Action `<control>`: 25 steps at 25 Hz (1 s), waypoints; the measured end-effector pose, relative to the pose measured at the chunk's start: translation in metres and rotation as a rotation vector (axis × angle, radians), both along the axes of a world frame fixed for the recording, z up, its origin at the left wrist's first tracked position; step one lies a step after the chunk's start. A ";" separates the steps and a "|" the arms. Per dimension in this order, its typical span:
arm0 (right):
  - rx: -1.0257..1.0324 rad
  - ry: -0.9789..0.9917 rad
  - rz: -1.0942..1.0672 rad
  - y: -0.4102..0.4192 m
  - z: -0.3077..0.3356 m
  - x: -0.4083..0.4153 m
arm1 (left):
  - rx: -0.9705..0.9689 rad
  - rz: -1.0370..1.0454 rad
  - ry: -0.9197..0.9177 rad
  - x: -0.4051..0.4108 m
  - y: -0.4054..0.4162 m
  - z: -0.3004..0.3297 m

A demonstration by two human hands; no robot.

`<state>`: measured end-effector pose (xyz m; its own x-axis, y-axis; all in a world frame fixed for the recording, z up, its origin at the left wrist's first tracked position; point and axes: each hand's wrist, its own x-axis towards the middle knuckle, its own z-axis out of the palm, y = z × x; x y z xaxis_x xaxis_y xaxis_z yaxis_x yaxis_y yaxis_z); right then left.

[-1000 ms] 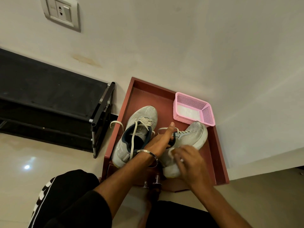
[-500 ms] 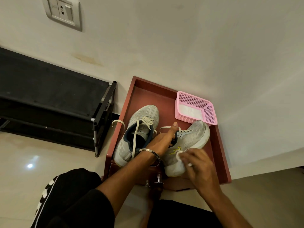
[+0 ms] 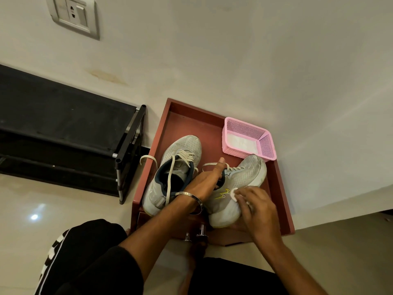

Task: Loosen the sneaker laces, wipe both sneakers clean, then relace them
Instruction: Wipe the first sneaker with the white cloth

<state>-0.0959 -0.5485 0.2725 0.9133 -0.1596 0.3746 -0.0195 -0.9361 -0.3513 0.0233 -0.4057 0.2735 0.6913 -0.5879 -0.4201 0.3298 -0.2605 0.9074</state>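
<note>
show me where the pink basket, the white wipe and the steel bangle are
pink basket (image 3: 266, 145): head view, right mesh wall.
white wipe (image 3: 234, 193): head view, exposed edge by the fingers.
steel bangle (image 3: 192, 195): head view, band across the wrist.

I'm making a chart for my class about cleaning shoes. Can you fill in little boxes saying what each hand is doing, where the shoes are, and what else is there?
left hand: grips the collar of the right sneaker, thumb up
right hand: presses a white wipe on that sneaker's side
left sneaker: lies untouched, laces loose
both sneakers: on the red tray
pink basket: in the tray's far right corner, white material inside
beside tray: black shoe rack
</note>
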 end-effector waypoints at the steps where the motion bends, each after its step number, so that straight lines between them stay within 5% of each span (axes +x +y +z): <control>1: -0.012 0.018 0.083 0.005 -0.004 -0.005 | 0.005 0.000 0.001 0.000 0.000 0.001; 3: -0.025 0.026 0.220 0.006 -0.007 -0.014 | 0.011 -0.018 -0.005 -0.001 -0.001 0.003; 7: 0.258 -0.064 -0.159 -0.007 -0.005 -0.009 | 0.004 -0.019 -0.012 0.000 0.001 0.004; 11: 0.083 -0.030 0.090 0.013 -0.012 -0.025 | -0.046 -0.034 -0.085 0.002 -0.005 -0.014; 15: 0.136 -0.058 -0.050 -0.002 -0.006 -0.017 | -0.109 -0.068 -0.214 0.005 -0.008 -0.033; 19: -0.005 0.007 0.246 0.013 -0.012 -0.029 | -0.087 -0.051 -0.243 0.006 -0.010 -0.036; 22: 0.104 -0.071 -0.036 -0.003 -0.005 -0.024 | -0.067 -0.059 -0.251 0.007 -0.011 -0.037; 25: 0.012 -0.024 0.138 0.013 -0.009 -0.029 | -0.063 -0.036 -0.233 0.009 -0.011 -0.038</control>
<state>-0.1253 -0.5351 0.2639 0.9178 -0.0382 0.3952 0.1172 -0.9250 -0.3616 0.0323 -0.4167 0.2357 0.7435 -0.6339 -0.2129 0.1010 -0.2083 0.9728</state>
